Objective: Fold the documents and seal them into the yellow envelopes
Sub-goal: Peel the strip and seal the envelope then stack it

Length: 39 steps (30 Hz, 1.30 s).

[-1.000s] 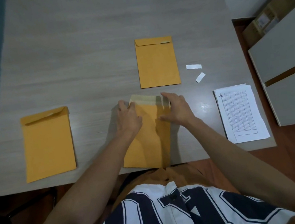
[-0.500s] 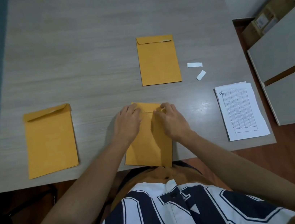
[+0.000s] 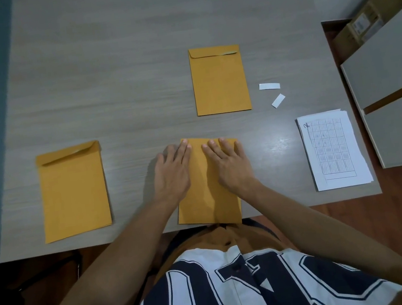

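A yellow envelope (image 3: 207,203) lies at the table's near edge with its flap folded down. My left hand (image 3: 172,174) and my right hand (image 3: 227,164) press flat on its upper part, fingers straight, side by side. A second yellow envelope (image 3: 219,82) lies farther back, its flap closed. A third yellow envelope (image 3: 74,193) lies to the left with its flap slightly lifted. A stack of printed documents (image 3: 333,149) with a grid sits at the right edge of the table.
Two small white paper strips (image 3: 269,86) (image 3: 278,100) lie right of the far envelope. The grey wooden table (image 3: 117,60) ends just in front of my body. A white cabinet (image 3: 397,88) and cardboard boxes (image 3: 367,17) stand to the right.
The raised flap of the near envelope has been folded down. Both hands went from pinching the flap to lying flat on the envelope with straight fingers.
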Each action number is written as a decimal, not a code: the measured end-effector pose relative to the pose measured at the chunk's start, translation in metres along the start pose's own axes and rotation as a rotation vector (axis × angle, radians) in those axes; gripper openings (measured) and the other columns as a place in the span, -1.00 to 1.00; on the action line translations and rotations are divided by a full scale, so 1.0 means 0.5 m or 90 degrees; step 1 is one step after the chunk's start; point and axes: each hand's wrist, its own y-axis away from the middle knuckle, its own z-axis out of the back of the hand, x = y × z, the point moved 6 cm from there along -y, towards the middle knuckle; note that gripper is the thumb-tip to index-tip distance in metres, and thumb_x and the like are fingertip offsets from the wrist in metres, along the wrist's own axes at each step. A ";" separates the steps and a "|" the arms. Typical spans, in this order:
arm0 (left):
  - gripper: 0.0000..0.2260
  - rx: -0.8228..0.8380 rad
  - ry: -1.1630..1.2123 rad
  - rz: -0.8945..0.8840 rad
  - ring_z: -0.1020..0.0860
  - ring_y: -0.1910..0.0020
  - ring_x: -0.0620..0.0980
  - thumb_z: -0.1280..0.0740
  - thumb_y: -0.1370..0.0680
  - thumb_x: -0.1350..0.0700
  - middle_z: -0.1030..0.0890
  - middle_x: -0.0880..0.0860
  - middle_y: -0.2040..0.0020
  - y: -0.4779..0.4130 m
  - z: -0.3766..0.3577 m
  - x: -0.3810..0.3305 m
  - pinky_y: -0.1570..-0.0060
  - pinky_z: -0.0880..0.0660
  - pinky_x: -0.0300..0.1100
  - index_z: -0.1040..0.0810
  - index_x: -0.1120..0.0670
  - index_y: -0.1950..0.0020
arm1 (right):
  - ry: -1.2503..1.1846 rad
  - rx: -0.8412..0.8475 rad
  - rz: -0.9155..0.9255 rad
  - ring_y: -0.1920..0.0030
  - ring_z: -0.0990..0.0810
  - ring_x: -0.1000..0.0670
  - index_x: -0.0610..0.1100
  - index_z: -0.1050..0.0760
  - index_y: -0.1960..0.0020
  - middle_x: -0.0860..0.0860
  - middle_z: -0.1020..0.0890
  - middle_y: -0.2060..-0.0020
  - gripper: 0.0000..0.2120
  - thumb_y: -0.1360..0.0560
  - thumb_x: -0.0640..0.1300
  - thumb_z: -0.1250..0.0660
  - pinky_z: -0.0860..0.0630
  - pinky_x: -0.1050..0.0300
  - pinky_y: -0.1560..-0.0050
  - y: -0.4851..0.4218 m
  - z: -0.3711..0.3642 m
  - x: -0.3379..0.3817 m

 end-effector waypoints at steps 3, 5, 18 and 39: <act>-0.45 0.006 -0.017 0.003 -0.19 -0.45 0.15 0.09 -0.62 0.11 0.05 0.06 -0.62 0.003 -0.005 -0.004 -0.31 -0.29 0.08 0.13 0.15 -0.60 | -0.003 -0.001 -0.027 -0.58 0.16 -0.09 0.03 0.23 -0.59 0.05 0.07 -0.59 -0.41 -0.64 -0.10 0.04 0.15 -0.22 -0.52 0.010 -0.005 -0.021; -0.45 0.005 -0.028 0.001 -0.21 -0.45 0.14 0.10 -0.61 0.11 0.07 0.08 -0.62 0.004 -0.007 -0.004 -0.31 -0.30 0.08 0.15 0.16 -0.60 | 0.002 0.001 -0.044 -0.58 0.15 -0.11 0.03 0.23 -0.59 0.06 0.04 -0.59 -0.42 -0.65 -0.10 0.05 0.17 -0.21 -0.52 0.022 -0.011 -0.046; -0.43 0.017 0.026 0.023 -0.10 -0.53 0.13 -0.10 -0.59 0.09 -0.09 0.11 -0.60 -0.011 0.035 -0.034 -0.41 -0.22 0.05 -0.05 0.17 -0.58 | -0.033 0.007 -0.068 -0.57 0.16 -0.19 -0.02 0.17 -0.60 0.03 -0.03 -0.59 -0.36 -0.60 -0.15 -0.03 0.16 -0.16 -0.55 0.041 -0.003 -0.087; -0.40 0.068 -0.022 0.030 0.13 -0.58 0.18 0.03 -0.62 -0.09 0.14 -0.10 -0.62 0.005 -0.003 0.017 -0.49 0.07 0.23 0.18 -0.01 -0.62 | 0.021 0.023 -0.078 -0.57 0.12 -0.18 0.01 0.13 -0.59 0.07 -0.05 -0.58 -0.43 -0.64 -0.02 -0.01 0.09 -0.29 -0.50 0.042 0.001 -0.098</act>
